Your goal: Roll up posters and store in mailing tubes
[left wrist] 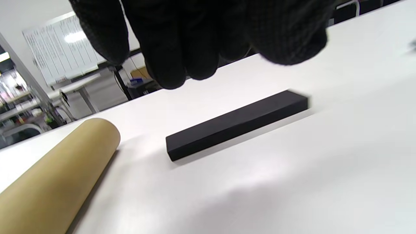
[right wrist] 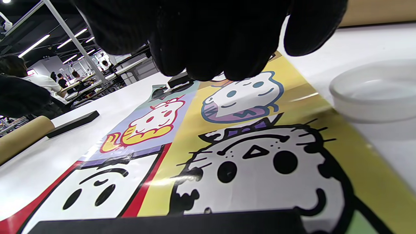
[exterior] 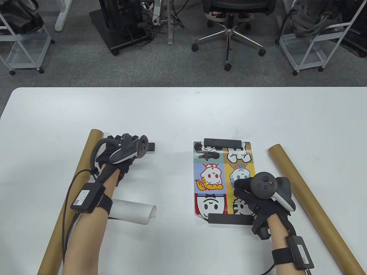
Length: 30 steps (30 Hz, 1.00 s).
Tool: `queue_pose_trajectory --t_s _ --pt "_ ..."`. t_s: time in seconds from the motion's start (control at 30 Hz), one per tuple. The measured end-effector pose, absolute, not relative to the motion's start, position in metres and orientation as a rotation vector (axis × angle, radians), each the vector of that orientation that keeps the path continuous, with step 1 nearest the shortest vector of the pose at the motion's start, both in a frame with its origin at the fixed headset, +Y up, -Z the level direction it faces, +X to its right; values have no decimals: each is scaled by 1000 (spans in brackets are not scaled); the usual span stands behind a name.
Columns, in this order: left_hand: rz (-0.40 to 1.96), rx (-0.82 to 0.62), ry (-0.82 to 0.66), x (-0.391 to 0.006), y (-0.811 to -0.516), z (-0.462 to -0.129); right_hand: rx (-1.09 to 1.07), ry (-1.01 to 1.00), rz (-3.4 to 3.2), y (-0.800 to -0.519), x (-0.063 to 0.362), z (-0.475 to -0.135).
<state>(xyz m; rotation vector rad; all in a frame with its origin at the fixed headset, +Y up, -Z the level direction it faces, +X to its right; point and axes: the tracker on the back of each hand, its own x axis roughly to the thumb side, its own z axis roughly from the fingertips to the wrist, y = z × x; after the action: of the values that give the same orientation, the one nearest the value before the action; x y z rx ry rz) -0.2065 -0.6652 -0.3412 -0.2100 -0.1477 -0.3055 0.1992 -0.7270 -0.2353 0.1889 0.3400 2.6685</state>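
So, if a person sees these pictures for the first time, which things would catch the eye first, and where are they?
Probably the colourful cartoon poster, flat on the table right of centre, with a black bar on its far edge and another on its near edge. The right hand is over its near right part. Next, two brown mailing tubes: one along the left side, one on the right.

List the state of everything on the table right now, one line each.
Cartoon poster: flat, face up, pinned by bars at both ends.
Far bar: on poster's far edge.
Near bar: on poster's near edge.
Loose bar: on bare table, untouched.
White poster: rolled.
Left tube: lying.
Right tube: lying.
Left hand: above loose bar.
Right hand: over cartoon poster.
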Motion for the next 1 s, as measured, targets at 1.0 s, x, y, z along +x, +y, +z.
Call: queue_pose_trajectory --t_s 1.0 --pt "-119 -861 -277 -221 -708 -192 233 298 2627 -722 195 -232"
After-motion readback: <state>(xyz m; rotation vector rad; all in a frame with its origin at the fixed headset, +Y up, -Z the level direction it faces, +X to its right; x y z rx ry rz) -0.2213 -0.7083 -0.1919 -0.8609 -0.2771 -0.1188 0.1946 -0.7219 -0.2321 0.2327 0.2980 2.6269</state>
